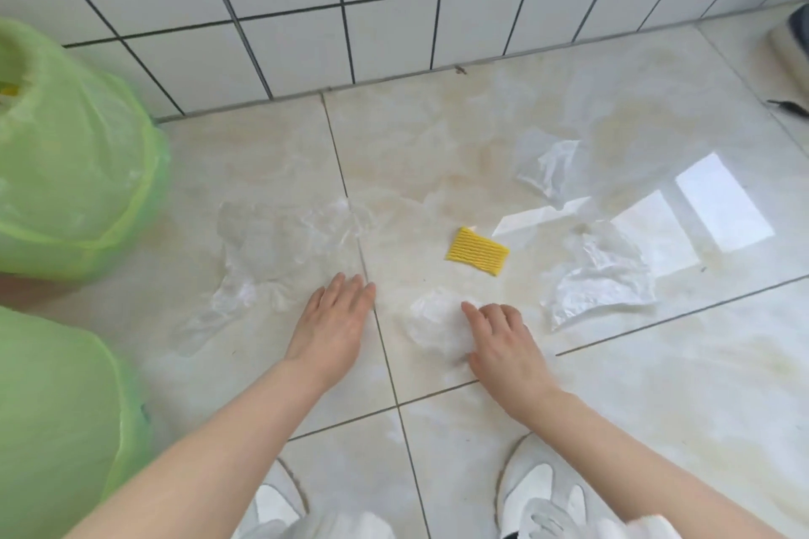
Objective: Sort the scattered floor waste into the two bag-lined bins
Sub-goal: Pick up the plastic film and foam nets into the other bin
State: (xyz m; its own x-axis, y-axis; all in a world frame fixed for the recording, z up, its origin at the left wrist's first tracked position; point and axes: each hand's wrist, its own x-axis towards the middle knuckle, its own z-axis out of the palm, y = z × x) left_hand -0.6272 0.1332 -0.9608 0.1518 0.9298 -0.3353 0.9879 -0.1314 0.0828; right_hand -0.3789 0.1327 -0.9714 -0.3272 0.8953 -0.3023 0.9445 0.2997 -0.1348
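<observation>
- Most of the sorting looks undone: several pieces of waste lie scattered on the tiled floor (437,136), well apart from the two bins on the left.
- The far bin (65,171) and the near bin (57,429) are both lined with green bags; something yellow shows inside the far one's mouth (too little of it is visible to say what), so some waste may already be in.
- Left to pick up, as far as can be seen: a large clear plastic sheet (280,249) left of centre, a small crumpled wrapper (433,319), a yellow foam net (478,251), a clear bag (547,166) further back, a white strip (538,219) beside it and a crinkled bag (599,280) on the right.
- The right hand (503,346) rests on the right edge of the small crumpled wrapper, fingers bent over it; whether they already pinch it I cannot tell.
- The left hand (335,319) is flat and spread, holding nothing, its fingertips just beside the near-right edge of the large clear plastic sheet.
- The yellow foam net lies just beyond the right hand, apart from both hands.
- White shoes (538,490) stand at the bottom edge.
</observation>
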